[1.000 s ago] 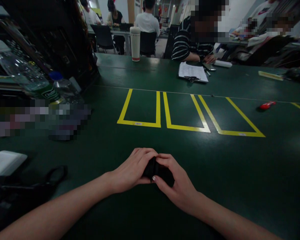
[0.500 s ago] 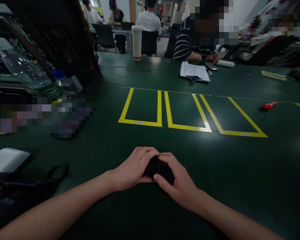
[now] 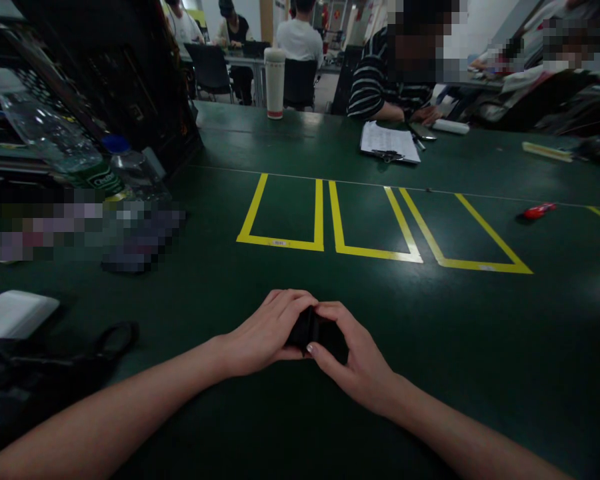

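Observation:
Low over the dark green table (image 3: 190, 420), a small black object (image 3: 305, 328) sits between my two hands; its kind is too dark to make out. My left hand (image 3: 265, 327) wraps over its left side, fingers on top and thumb below. On the right side, the fingertips and thumb tip of my right hand (image 3: 355, 360) press against it, leaving a dark gap inside the curl of that hand. Much of the object is hidden by my left fingers. Beyond the hands, yellow tape outlines (image 3: 285, 244) mark the tabletop.
To the left are a white box (image 3: 23, 310), a black strap (image 3: 115, 340) and plastic bottles (image 3: 135, 170). Farther back stand a tumbler (image 3: 275, 87) and a clipboard with paper (image 3: 390, 141), near a person in a striped shirt (image 3: 375, 80). A red object (image 3: 539, 211) lies right.
The hands keep the same grip on the black object. The whole view has shifted very slightly; nothing else visibly differs on the table.

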`<state>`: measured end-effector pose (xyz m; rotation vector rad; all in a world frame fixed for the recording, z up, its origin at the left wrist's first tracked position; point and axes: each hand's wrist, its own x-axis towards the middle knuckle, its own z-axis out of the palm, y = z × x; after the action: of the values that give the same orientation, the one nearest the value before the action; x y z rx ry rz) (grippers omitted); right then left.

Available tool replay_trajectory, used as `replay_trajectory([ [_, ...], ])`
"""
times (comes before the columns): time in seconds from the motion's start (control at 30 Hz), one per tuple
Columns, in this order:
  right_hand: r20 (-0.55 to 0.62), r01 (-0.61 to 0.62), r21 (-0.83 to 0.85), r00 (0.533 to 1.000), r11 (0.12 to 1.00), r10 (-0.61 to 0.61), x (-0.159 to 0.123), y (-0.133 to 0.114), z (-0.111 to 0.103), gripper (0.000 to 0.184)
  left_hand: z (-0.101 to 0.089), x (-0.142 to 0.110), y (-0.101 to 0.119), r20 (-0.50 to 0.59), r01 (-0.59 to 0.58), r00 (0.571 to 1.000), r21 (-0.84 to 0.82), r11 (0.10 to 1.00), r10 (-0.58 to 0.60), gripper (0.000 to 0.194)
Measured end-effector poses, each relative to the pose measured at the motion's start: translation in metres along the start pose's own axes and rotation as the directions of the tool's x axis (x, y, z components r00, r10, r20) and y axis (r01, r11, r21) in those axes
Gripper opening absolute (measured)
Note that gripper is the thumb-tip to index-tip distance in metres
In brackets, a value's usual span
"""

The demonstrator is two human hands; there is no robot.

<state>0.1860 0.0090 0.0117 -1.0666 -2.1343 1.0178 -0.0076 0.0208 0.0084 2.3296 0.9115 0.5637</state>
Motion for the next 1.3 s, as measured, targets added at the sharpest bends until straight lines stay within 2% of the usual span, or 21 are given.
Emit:
replay_trajectory([
  [0.1, -0.021, 0.076, -0.008, 0.997, 0.997, -0.076, -0.001, 0.003, 0.0, 0.033, 0.001, 0.0, -0.001, -0.01, -0.006, 1.0, 0.005, 1.0, 0.006, 0.062],
  [0.23, -0.075, 0.146, -0.012, 0.986, 0.989, -0.146, -0.001, 0.006, 0.001, 0.023, 0.0, 0.0, 0.0, -0.006, -0.003, 1.0, 0.008, 1.0, 0.003, 0.062],
  [0.43, -0.063, 0.009, 0.01, 0.998, 1.0, -0.009, 0.003, 0.001, 0.001, 0.031, -0.003, 0.001, 0.003, 0.002, 0.018, 1.0, -0.002, 1.0, -0.018, 0.059],
  [0.57, -0.016, 0.007, -0.035, 1.0, 0.999, -0.007, 0.001, 0.0, 0.0, 0.028, -0.001, 0.0, 0.002, -0.003, 0.01, 1.0, 0.003, 1.0, -0.01, 0.061],
  [0.7, -0.034, 0.086, -0.063, 0.996, 0.994, -0.088, -0.002, 0.005, 0.001, 0.03, 0.0, 0.0, 0.001, 0.005, 0.004, 1.0, 0.016, 1.0, -0.004, 0.064],
  [0.8, -0.089, 0.164, -0.069, 0.981, 0.984, -0.17, -0.003, 0.008, 0.003, 0.022, -0.001, 0.0, 0.002, -0.003, 0.007, 1.0, 0.016, 1.0, -0.007, 0.062],
  [0.87, -0.114, 0.138, -0.028, 0.983, 0.99, -0.141, -0.002, 0.008, 0.003, 0.021, -0.002, 0.001, 0.003, 0.007, 0.017, 1.0, 0.017, 1.0, -0.017, 0.062],
  [0.93, -0.118, 0.054, 0.022, 0.992, 0.998, -0.051, 0.0, 0.006, 0.003, 0.027, -0.004, 0.001, 0.004, 0.014, 0.021, 1.0, 0.016, 1.0, -0.022, 0.061],
  [1.0, -0.096, -0.02, 0.034, 0.995, 0.999, 0.023, 0.001, 0.003, 0.002, 0.032, -0.005, 0.001, 0.006, 0.017, 0.024, 1.0, 0.013, 1.0, -0.024, 0.06],
  [1.07, -0.067, -0.036, 0.013, 0.997, 0.999, 0.037, 0.002, 0.001, 0.001, 0.03, -0.007, 0.002, 0.008, 0.03, 0.033, 0.999, 0.012, 0.999, -0.034, 0.059],
  [1.17, -0.048, 0.008, -0.028, 0.999, 1.0, -0.01, 0.001, 0.001, 0.0, 0.027, -0.009, 0.002, 0.009, 0.051, 0.035, 0.998, 0.02, 0.999, -0.036, 0.061],
  [1.3, -0.082, 0.121, -0.064, 0.989, 0.991, -0.126, -0.001, 0.003, 0.0, 0.024, -0.01, 0.002, 0.01, 0.059, 0.033, 0.998, 0.021, 0.999, -0.034, 0.061],
])
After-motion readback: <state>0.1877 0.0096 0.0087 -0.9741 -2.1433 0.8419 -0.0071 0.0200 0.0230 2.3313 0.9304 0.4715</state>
